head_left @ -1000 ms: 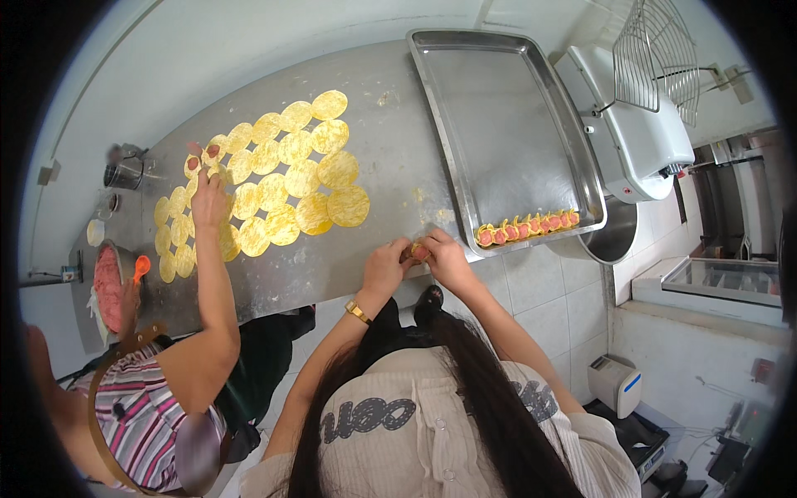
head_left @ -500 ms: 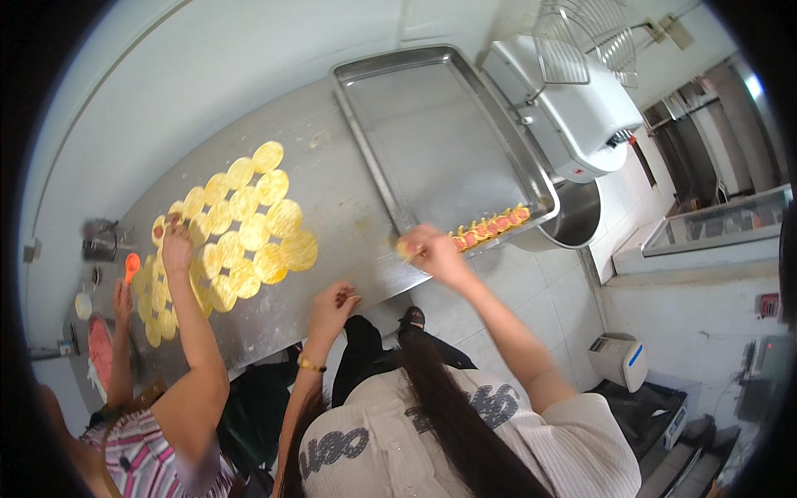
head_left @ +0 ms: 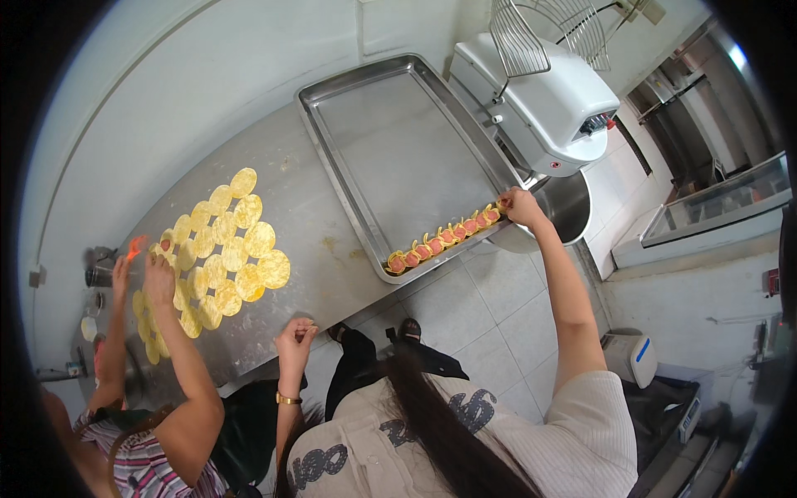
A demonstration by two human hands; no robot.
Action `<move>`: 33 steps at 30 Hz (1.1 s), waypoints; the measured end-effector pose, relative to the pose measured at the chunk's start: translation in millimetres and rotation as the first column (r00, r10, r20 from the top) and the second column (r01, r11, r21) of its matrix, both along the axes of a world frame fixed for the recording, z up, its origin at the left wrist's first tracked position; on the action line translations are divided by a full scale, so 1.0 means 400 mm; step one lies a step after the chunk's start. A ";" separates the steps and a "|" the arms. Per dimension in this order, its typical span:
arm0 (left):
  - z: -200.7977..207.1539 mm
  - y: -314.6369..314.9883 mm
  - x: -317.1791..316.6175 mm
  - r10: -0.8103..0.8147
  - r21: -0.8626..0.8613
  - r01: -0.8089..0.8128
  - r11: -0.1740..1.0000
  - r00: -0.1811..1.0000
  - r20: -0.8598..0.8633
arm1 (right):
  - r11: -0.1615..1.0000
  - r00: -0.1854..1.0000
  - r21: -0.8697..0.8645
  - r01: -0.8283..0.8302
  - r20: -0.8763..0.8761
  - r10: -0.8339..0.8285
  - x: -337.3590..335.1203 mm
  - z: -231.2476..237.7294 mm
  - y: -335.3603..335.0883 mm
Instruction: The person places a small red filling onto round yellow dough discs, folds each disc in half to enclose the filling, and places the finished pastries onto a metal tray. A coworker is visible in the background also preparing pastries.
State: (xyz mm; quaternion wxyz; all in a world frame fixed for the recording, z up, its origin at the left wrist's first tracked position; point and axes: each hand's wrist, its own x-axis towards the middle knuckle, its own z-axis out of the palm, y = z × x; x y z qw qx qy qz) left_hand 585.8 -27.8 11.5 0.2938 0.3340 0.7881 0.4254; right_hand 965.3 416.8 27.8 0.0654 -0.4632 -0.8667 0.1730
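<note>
My right hand (head_left: 520, 207) is at the near right corner of a large metal tray (head_left: 320, 153). Its fingers are closed at the last piece of a row of pink-filled yellow dough rolls (head_left: 448, 236); they partly hide that piece. The row lies along the tray's near side, from corner to corner. My left hand (head_left: 294, 342) hovers by the table's front edge with its fingers curled together; whatever they hold, if anything, cannot be made out. Left of it, thin yellow rounds (head_left: 259, 239) lie overlapped in rows on the metal table (head_left: 290, 178).
At the left, a co-worker's hand (head_left: 160, 282) reaches over the yellow rounds; the other holds an orange spoon (head_left: 135, 246). A white mixer (head_left: 540, 104) with a wire guard and a metal bowl (head_left: 569, 207) stands beyond the tray's right side. Tiled floor (head_left: 498, 290) shows below the table.
My right hand has moved from the tray's near left corner to its near right corner. The piece it held now appears at the row's left end. My left hand stays near the table edge.
</note>
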 end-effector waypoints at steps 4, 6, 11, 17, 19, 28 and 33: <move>0.008 0.015 0.033 -0.021 -0.011 0.021 1.000 1.000 -0.021 | 0.995 0.994 -0.067 -0.080 -0.076 0.075 0.009 0.000 0.003; 0.016 0.023 0.049 -0.027 0.014 0.028 1.000 1.000 -0.008 | 0.985 0.984 -0.053 -0.166 -0.071 0.162 0.010 0.007 0.002; 0.030 0.046 0.073 -0.066 -0.021 0.066 0.998 0.997 -0.046 | 0.990 0.980 -0.054 -0.132 -0.155 0.122 0.014 0.007 -0.012; 0.035 0.061 0.087 -0.120 -0.024 0.119 0.993 0.991 -0.055 | 0.986 0.987 -0.092 -0.140 -0.085 0.133 0.002 0.018 0.004; 0.035 0.062 0.088 -0.133 -0.033 0.131 0.991 0.990 -0.053 | 0.973 0.991 -0.188 -0.133 -0.011 0.133 -0.002 0.039 0.016; 0.042 0.014 0.063 -0.129 -0.096 0.121 0.988 0.988 -0.088 | 0.804 0.960 -0.582 -0.118 0.141 0.243 -0.013 0.097 0.067; 0.074 -0.029 -0.016 -0.118 -0.215 0.108 0.971 0.992 -0.038 | 0.749 0.915 -0.628 -0.212 0.143 0.378 -0.003 0.096 0.082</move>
